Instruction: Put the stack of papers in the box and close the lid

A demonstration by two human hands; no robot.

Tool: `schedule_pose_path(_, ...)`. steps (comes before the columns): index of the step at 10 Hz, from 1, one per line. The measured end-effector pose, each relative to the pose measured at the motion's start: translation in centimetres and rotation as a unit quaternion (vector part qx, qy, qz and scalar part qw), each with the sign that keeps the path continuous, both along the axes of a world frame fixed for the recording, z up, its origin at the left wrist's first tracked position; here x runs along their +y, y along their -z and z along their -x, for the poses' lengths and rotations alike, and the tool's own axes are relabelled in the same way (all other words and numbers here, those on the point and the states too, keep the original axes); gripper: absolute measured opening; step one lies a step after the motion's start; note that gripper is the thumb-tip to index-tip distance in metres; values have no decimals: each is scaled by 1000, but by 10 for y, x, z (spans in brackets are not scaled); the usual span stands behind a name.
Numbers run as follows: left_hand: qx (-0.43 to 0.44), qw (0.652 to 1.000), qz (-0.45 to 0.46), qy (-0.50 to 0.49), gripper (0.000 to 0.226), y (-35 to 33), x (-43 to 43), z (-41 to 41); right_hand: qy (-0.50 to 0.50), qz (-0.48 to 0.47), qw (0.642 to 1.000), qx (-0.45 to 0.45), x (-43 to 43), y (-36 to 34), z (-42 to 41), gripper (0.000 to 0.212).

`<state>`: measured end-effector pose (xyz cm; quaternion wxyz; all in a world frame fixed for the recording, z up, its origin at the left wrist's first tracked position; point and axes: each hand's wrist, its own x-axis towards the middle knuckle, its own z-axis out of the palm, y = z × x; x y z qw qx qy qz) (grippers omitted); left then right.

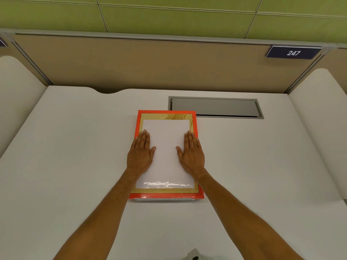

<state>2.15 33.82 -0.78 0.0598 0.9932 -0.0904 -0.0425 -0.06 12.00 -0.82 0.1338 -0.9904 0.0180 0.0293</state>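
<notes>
A flat rectangular box (166, 196) lies on the white desk in front of me. Its glossy lid (167, 115) has an orange rim, a gold leaf-patterned border and a white middle panel, and it sits down flat on the box. A thin white strip of the box base shows under the near edge. My left hand (140, 154) rests palm down on the lid's left side, fingers straight. On the right side, my right hand (191, 154) lies flat in the same way. Neither hand grips anything. No stack of papers is in view.
A grey cable hatch (216, 107) is set into the white desk (75, 147) just behind and to the right of the box. Beige partition walls enclose the desk at the back and sides, with a sign reading 247 (293, 52).
</notes>
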Motion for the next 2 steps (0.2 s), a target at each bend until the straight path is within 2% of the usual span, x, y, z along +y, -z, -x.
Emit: schedule_pose_path(2, -20, 998, 53, -25, 71, -14, -21, 2, -1, -28, 999, -29, -27, -14, 8, 70)
